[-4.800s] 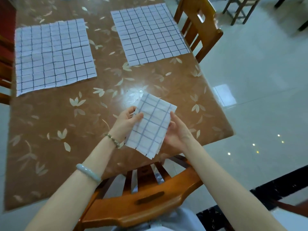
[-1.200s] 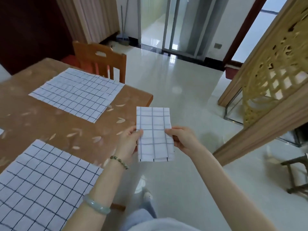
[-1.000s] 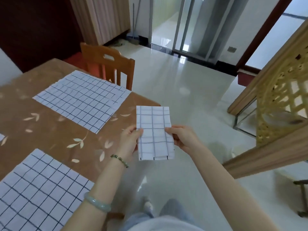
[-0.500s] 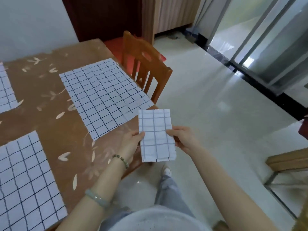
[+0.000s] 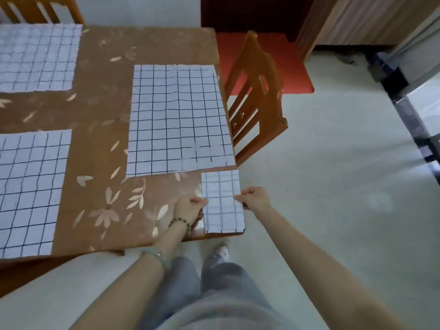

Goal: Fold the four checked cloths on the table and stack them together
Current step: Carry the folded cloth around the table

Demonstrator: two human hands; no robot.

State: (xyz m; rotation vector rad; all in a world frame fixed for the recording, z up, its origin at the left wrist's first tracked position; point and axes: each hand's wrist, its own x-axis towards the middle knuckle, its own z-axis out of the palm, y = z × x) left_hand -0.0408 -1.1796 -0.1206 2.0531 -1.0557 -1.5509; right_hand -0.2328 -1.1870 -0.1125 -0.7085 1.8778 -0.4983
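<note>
Brown table w/ 3 flat cloths left to fold, 1 folded cloth pinched by left hand & right hand at corner.

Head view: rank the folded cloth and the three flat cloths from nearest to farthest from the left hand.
1. folded cloth, pinched by the left hand itself.
2. middle flat cloth, just ahead.
3. near-left flat cloth, off to the left.
4. far-left flat cloth, at the far edge.
</note>
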